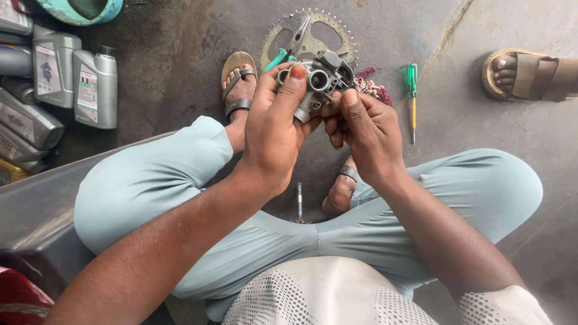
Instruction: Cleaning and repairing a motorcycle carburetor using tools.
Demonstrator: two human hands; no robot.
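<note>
**Inspector A:** What are the hands doing?

**Inspector B:** The left hand [274, 129] is gripping a grey metal carburettor body [314, 81], fingers wrapping closed around its near side, thumb pressing on top. The right hand [367, 129] is closing against the same part from the right, its fingers [352, 99] pinching at a small fitting on the lower edge. I cannot tell what, if anything, sits between those fingertips.

**Inspector A:** Where is the part sitting?

**Inspector B:** It is being held up in the air above the floor [180, 66], between the person's knees, in front of the crossed legs in pale blue trousers [150, 180].

**Inspector A:** What is lying around it?

**Inspector B:** A toothed chain sprocket [337, 33] is lying on the floor directly behind the part, with teal-handled pliers [289, 48] resting across it. A green-handled screwdriver [412, 99] is lying to the right, apart from the hands. A reddish rag [374, 90] is showing just beside the right fingers. A short metal bolt [298, 201] is lying on the floor below the wrists, between the legs.

**Inspector A:** Anything further out?

**Inspector B:** Grey oil bottles [93, 87] are standing and lying at the left edge. Another person's sandalled foot [530, 75] is resting at the upper right, well apart.
</note>
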